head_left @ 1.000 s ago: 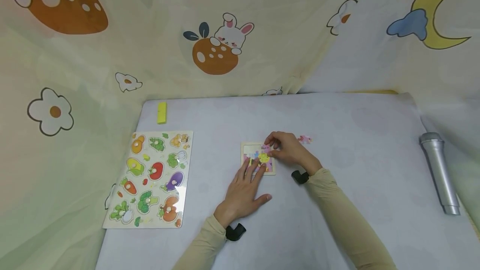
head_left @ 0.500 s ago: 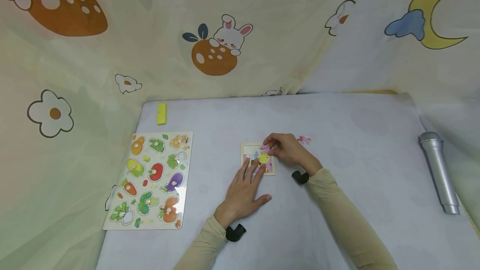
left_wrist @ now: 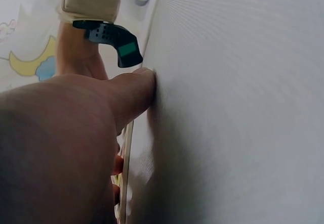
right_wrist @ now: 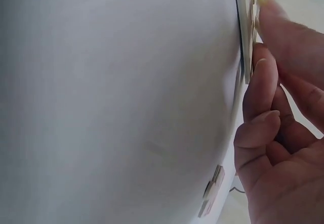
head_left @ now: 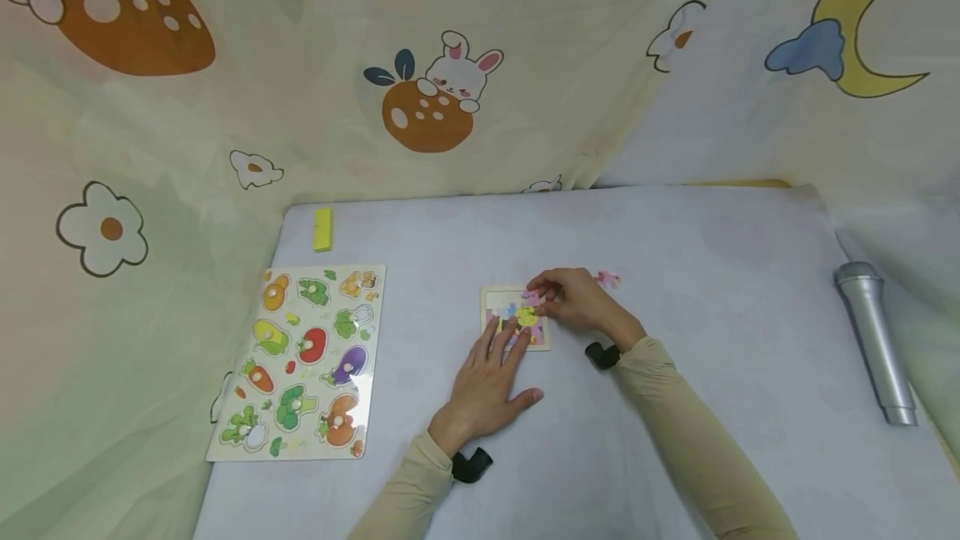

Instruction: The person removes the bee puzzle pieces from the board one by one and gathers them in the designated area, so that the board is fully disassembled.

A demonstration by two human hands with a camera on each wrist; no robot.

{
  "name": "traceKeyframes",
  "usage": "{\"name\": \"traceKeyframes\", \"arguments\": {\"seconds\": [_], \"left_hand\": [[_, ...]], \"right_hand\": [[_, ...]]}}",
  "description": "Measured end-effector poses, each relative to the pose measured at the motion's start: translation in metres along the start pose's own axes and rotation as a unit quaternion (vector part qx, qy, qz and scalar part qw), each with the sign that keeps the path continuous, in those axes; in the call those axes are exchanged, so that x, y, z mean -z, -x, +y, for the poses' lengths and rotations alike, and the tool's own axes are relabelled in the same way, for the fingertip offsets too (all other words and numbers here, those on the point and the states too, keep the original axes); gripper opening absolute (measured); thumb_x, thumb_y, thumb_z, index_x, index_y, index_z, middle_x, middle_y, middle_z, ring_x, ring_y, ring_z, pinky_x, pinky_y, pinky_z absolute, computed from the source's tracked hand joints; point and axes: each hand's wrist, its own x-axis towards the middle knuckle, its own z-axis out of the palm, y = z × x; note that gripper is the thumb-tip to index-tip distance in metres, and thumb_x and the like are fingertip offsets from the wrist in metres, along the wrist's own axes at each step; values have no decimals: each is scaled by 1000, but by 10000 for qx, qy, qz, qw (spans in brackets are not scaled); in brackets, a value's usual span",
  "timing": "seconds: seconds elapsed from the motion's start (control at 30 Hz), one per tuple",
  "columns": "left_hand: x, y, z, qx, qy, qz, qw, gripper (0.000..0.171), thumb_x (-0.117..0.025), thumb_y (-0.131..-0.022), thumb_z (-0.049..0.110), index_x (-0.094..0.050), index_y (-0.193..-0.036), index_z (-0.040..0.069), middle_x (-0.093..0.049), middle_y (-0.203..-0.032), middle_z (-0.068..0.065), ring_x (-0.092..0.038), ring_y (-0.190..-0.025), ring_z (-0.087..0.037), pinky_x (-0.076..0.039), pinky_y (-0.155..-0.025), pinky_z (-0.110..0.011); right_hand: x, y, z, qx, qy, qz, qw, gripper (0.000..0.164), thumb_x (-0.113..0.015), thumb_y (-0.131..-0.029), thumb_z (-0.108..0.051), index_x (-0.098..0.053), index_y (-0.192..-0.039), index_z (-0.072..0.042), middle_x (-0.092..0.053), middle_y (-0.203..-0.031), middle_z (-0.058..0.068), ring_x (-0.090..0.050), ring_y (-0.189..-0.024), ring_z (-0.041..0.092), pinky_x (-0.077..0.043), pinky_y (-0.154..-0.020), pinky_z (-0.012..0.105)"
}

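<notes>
1. One small square puzzle tray (head_left: 498, 298), in the head view, lies flat on the white worktop (head_left: 675, 240). It has a pale rim; its lower part shows a picture in pink, yellow and blue, while its upper left part is bare and whitish.
2. In the same view, the left grip (head_left: 487, 386) is with fingers extended, and their tips rest on the lower part of the tray. The right grip (head_left: 576, 298) is at the upper right corner; its thumb and forefinger pinch a pink piece (head_left: 531, 298) just above the yellow part. A loose piece (head_left: 607, 279), pink also, lies just beside the right grip, outside the tray.
3. In the left wrist view, the tray is only a thin edge, partly hidden behind the thumb of the left grip.
4. In the right wrist view, the fingers of the right grip are bent close at the tray's edge; the loose piece lies apart, lower on the worktop.
</notes>
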Motion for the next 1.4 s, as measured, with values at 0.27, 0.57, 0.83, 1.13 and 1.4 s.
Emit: {"name": "traceKeyframes", "arguments": {"seconds": [0.27, 0.57, 0.83, 1.13, 1.4], "left_hand": [[-2, 0, 0, -69, -26, 112, 9999, 90, -66, -101, 55, -26, -169, 12, -21, -175, -14, -8, -164, -40, -22, -130, -54], [4, -1, 3, 106, 84, -219, 9997, 90, -63, -102, 56, -21, -170, 14, -16, -177, -12, -2, -166, -38, -15, -133, -52], [6, 0, 6, 168, 116, -306, 9993, 89, -62, -102, 57, -22, -170, 15, -16, -177, -12, -1, -166, -37, -14, -133, -51], [0, 1, 3, 72, 94, -26, 9999, 90, -65, -101, 55, -23, -170, 14, -19, -176, -13, -6, -165, -40, -20, -131, -54], [-3, 0, 1, 110, 147, -40, 9998, 90, -63, -102, 56, -20, -171, 15, -17, -177, -10, -1, -166, -35, -16, -133, -52]], "right_hand": [[13, 13, 16, -33, -117, 371, 9992, 35, -88, -86, -6, -79, -119, -12, -75, -98, 0, -64, -87, 14, -52, -79, 29], [53, 40, 48, -326, -204, 871, 9955, 36, -88, -84, -5, -81, -119, -15, -76, -97, 3, -64, -87, 17, -51, -76, 24], [96, 72, 83, -574, -327, 1328, 9889, 34, -81, -91, -4, -78, -124, -13, -77, -111, 11, -65, -91, 8, -50, -76, 17], [111, 84, 109, -840, -357, 1116, 9895, 37, -79, -92, -4, -76, -128, -11, -75, -104, 12, -66, -87, 8, -50, -73, 17], [109, 81, 114, -840, -109, 949, 9919, 35, -83, -90, -7, -78, -125, -9, -76, -103, 13, -62, -84, 10, -48, -72, 18]]}}
